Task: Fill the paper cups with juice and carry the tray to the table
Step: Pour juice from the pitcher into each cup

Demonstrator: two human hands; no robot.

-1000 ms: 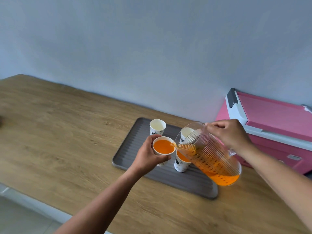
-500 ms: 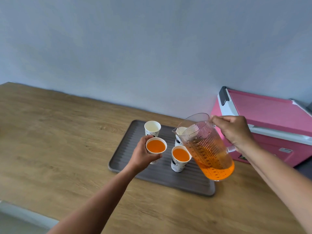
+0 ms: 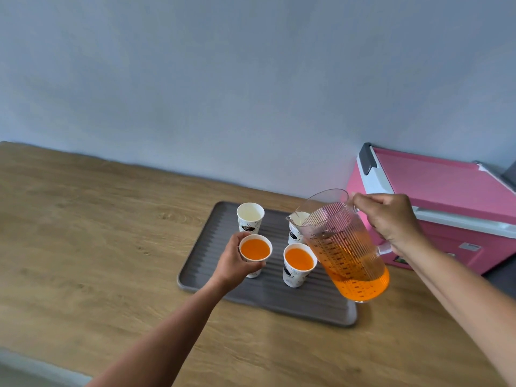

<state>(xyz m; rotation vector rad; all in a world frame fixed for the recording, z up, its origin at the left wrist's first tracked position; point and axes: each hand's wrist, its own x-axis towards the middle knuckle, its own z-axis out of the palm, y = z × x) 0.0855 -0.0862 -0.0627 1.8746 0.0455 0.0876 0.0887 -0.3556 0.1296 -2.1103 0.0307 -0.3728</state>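
A grey ribbed tray [image 3: 201,272] lies on the wooden counter [image 3: 92,247]. My left hand [image 3: 234,263] grips a paper cup full of orange juice [image 3: 255,250] on the tray's left side. A second full cup [image 3: 299,259] stands beside it. An empty cup [image 3: 250,215] stands at the back left. Another cup [image 3: 296,230] at the back is partly hidden behind the jug. My right hand [image 3: 391,222] holds the clear ribbed jug [image 3: 343,247] by its handle, nearly upright over the tray's right side, with orange juice in its lower part.
A pink cooler box [image 3: 435,191] with a white rim and a grey latch stands to the right against the pale blue wall. The counter's front edge runs along the lower left, with grey floor below it.
The jug has been tipped back from pouring to nearly upright and lifted away from the cup. My left hand has set the filled cup down towards the tray's left side.
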